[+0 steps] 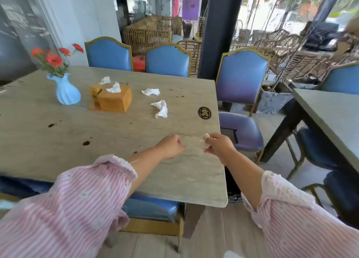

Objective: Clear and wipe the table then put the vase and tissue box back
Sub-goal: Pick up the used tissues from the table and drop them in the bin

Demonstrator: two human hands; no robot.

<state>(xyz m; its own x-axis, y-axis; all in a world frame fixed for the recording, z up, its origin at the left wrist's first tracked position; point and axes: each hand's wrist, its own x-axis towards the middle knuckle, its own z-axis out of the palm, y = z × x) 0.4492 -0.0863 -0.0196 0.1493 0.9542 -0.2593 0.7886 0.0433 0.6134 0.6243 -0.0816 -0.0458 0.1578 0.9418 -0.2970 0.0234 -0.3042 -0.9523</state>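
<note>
Both hands over the near right part of the desk [58, 133], stretching something thin and see-through between them, looks like a plastic bag or glove, too faint to be sure. Left hand [172, 146] clenched on one edge of it, right hand [218, 144] pinching the other edge plus a small white wad, likely tissue. My read: opening it up so the litter has somewhere to go.

Nothing cleared yet. Vase [67, 89] with red flowers stands upright at 10 o'clock from the hands, well apart. Tissue box [115, 98] just right of it, a sheet sticking out the top, a small wooden holder touching its left side. Crumpled tissues [160, 108] loose on the desk: two at 12 o'clock between the box and the number badge [205, 112], one more behind the box. Dark stains scattered across the top, biggest at 9 o'clock.

Next step probably collecting the wads; vase and box must come off before wiping, the flowers make the vase top-heavy, so lift it by the body
</note>
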